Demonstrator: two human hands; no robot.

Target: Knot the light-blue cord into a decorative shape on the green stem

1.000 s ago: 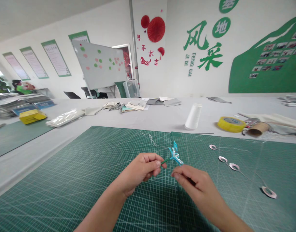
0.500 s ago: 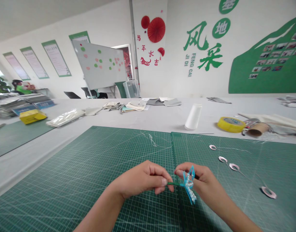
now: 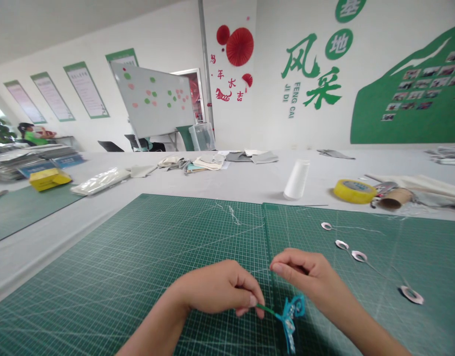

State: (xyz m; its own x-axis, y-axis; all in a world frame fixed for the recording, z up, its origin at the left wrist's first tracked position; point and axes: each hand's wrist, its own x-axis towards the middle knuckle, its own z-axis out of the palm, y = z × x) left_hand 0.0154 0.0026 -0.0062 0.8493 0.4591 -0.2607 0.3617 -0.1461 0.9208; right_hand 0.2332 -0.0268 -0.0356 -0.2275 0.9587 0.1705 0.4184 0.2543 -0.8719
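Observation:
My left hand (image 3: 233,291) pinches the green stem of a blue beaded flower (image 3: 290,316) between thumb and fingers. The flower's head, with blue loops and pale pearl-like beads, points right and tilts down over the green cutting mat (image 3: 168,247). Above the flower and apart from it is my right hand (image 3: 301,269). Its thumb and forefinger are pressed together, and whatever they hold, if anything, is too small to make out.
On the mat's right side lie several small pinkish rings (image 3: 359,256) with threads. Behind the mat are a white cone (image 3: 297,179), a roll of yellow tape (image 3: 354,191), a cardboard tube (image 3: 396,198) and fabric pieces (image 3: 208,161). A yellow box (image 3: 49,179) stands left.
My left hand has lowered slightly, and the flower has swung downward, away from my right hand. My right hand stays near the same spot, thumb and forefinger still together.

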